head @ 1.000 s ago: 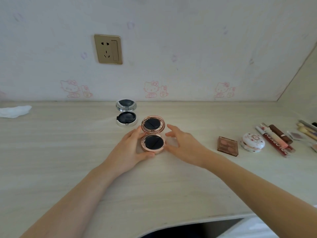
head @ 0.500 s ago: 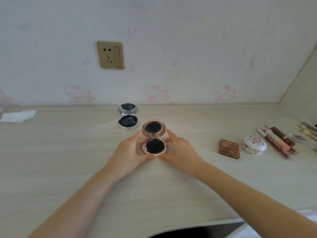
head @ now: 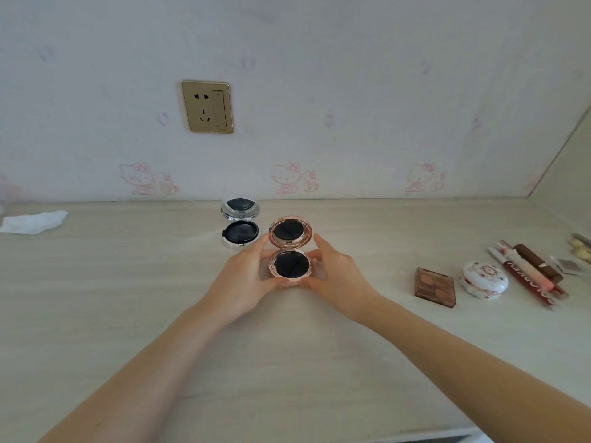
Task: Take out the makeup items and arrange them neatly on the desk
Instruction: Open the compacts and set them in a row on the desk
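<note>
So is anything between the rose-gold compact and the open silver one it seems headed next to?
Nothing visible. The rose-gold compact, held by left hand and right hand, sits just right of the silver compact; bare desk between.

Two bare forearms, no sleeves, no rings, no watch; left hand (head: 248, 276) and right hand (head: 335, 276) ungloved.

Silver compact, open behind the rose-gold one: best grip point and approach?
Pinch the silver compact by its round base, across the left and right rim, coming from above. Its lid stands open at the back, and the rose-gold compact sits close on its right, so keep fingers narrow.
</note>
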